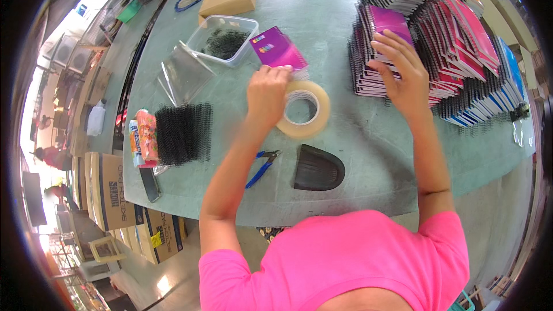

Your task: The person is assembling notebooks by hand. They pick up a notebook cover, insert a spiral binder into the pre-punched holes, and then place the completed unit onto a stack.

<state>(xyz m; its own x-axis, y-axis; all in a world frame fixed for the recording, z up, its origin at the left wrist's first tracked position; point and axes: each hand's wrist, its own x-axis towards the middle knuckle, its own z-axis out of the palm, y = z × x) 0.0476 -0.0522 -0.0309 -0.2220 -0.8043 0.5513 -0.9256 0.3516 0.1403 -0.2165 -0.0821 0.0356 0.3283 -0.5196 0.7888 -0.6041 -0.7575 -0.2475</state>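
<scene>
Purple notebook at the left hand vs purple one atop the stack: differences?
Place: the left notebook is away from the stack; the right notebook lies on top of it.
Hands: the left hand grips the left notebook's near edge; the right hand partly hides the right notebook.
Print: the left notebook's cover shows light-coloured print; the right notebook's exposed part shows none I can make out.
Shared: purple covers.

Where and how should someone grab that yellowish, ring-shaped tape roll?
Probably the right rim of the yellowish, ring-shaped tape roll, pinched from the right: its centre is open, and the left hand crowds its upper left.
</scene>
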